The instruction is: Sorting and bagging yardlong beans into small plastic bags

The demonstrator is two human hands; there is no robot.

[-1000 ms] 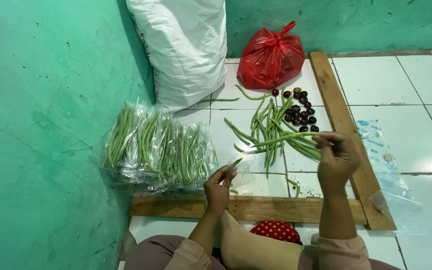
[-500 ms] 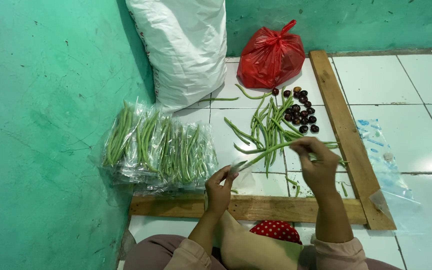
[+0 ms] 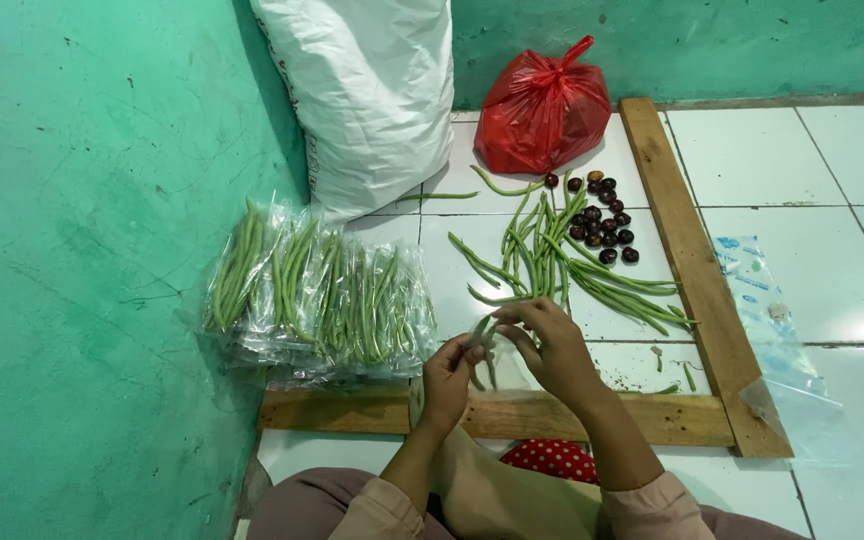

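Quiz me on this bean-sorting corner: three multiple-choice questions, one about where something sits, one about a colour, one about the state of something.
1. Where do the bagged green beans lie?
A. Against the green wall, on the person's left
B. On top of the red bag
C. To the right of the wooden frame

2. What colour is the knotted plastic bag?
A. Blue
B. Red
C. Yellow

3. What are the two hands doing?
A. Resting flat on the tiles
B. Together holding a few beans
C. Lifting the white sack

Answers:
1. A, the clear packets sit beside the green wall.
2. B, it is red, standing by the white sack.
3. B, the left hand and right hand meet around the held beans, above the wooden frame.
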